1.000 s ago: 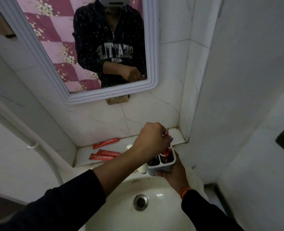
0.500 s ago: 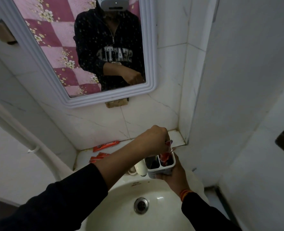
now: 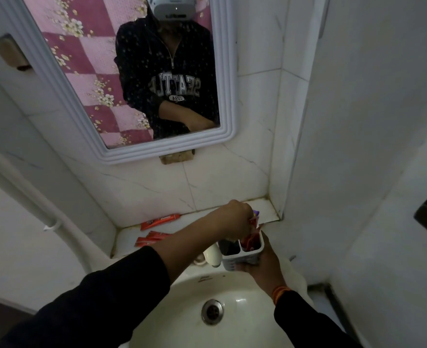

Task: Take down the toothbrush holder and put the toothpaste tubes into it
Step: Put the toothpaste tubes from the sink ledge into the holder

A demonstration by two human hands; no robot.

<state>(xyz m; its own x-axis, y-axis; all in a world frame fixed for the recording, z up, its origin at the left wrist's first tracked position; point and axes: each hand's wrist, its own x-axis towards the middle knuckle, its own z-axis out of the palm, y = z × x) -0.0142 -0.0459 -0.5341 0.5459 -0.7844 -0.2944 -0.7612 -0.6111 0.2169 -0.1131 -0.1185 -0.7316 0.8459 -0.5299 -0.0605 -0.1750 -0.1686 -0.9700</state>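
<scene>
Tiled ledge (image 3: pixel 257 209) behind our sink (image 3: pixel 182 322): our right hand (image 3: pixel 262 268) grips the toothbrush holder (image 3: pixel 242 254) from below, our left hand (image 3: pixel 235 218) pinches a toothpaste tube (image 3: pixel 251 238) upright into its right compartment, remaining tubes (image 3: pixel 152 239) lying leftward.

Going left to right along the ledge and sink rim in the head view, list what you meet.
White wall pipe → red toothpaste tubes lying on the tiled ledge → white tap → white two-compartment toothbrush holder, its right compartment taking a red tube from the left hand → right hand cupping the holder.
</scene>
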